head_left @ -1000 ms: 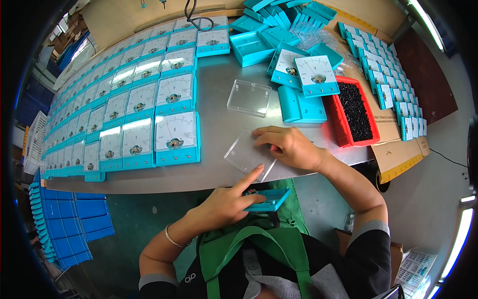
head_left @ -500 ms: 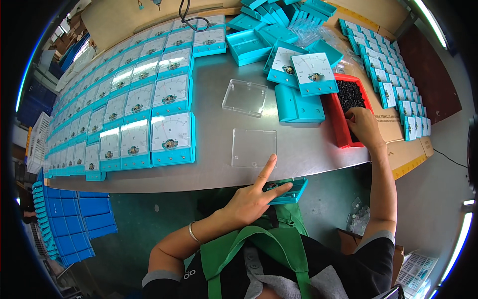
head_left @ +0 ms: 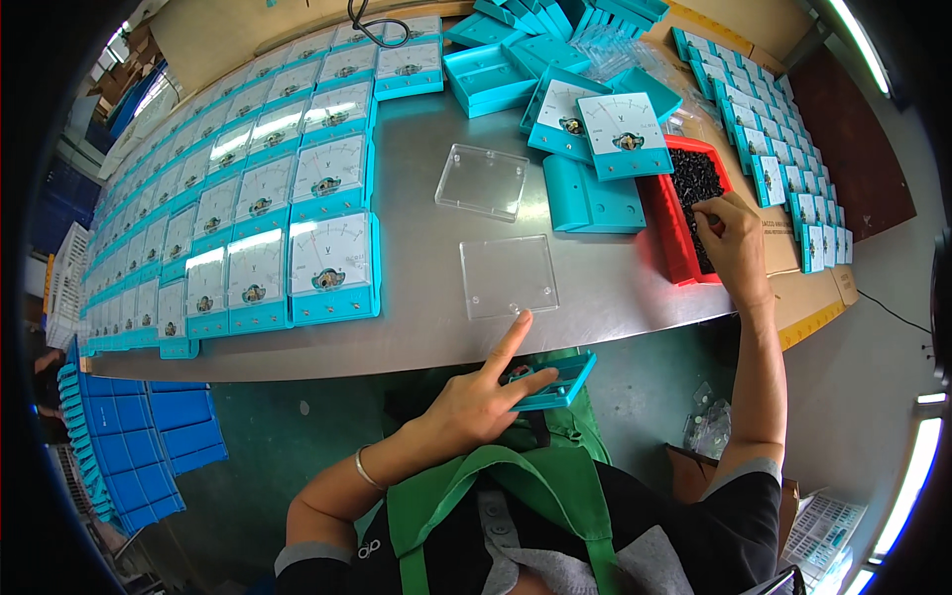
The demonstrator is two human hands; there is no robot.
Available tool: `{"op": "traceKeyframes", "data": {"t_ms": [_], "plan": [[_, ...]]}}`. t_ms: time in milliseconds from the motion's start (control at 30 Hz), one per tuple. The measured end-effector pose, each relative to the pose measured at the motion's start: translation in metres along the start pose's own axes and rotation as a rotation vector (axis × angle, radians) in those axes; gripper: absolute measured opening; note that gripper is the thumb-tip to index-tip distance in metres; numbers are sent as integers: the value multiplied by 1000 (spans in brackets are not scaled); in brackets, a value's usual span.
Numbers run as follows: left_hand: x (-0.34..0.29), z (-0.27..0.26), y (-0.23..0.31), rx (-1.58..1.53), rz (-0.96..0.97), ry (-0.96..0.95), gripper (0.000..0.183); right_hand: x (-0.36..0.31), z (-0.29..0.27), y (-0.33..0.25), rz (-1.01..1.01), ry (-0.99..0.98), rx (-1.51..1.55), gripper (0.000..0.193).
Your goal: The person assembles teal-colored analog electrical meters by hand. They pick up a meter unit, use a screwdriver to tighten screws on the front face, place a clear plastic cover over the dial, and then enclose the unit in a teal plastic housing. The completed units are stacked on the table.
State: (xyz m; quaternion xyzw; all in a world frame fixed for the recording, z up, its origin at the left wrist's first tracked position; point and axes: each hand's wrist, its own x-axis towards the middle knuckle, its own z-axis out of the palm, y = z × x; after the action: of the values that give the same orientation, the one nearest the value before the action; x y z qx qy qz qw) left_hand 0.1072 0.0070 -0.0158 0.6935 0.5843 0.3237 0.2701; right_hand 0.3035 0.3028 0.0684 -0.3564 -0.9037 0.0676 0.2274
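Low in front of me, off the table's front edge, my left hand (head_left: 471, 405) grips a teal meter case (head_left: 569, 385), its index finger stretched out toward the table. My right hand (head_left: 736, 246) is over a red bin (head_left: 677, 260) filled with small black parts (head_left: 696, 177). Its thumb and fingertips are pinched together; what they hold, if anything, I cannot make out. On the table between the hands lie a clear plastic cover (head_left: 510, 282) and, farther back, another clear cover (head_left: 482, 181).
Rows of white-faced meters (head_left: 329, 260) fill the left of the steel table (head_left: 416, 198). Two meters (head_left: 627, 127) rest by teal housings (head_left: 595, 198) beside the bin, with more teal cases (head_left: 491, 79) behind. Further meters (head_left: 769, 180) stand on cardboard at the right.
My right hand has turned slightly and its fingertips have lifted a little out of the black parts. The left hand with the meter case has shifted slightly left, and the view has shifted too.
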Motion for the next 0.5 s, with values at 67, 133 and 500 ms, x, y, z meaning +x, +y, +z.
{"op": "traceKeyframes", "data": {"t_ms": [67, 133, 500], "plan": [[-8, -5, -3, -8, 8, 37, 58, -6, -7, -32, -46, -88, 284, 12], [-11, -14, 1, -19, -49, 44, 55, -16, 5, -64, -106, -248, 558, 16], [-12, -17, -4, -93, -160, 21, 43, -27, 75, -131, -472, -474, 488, 14]]}}
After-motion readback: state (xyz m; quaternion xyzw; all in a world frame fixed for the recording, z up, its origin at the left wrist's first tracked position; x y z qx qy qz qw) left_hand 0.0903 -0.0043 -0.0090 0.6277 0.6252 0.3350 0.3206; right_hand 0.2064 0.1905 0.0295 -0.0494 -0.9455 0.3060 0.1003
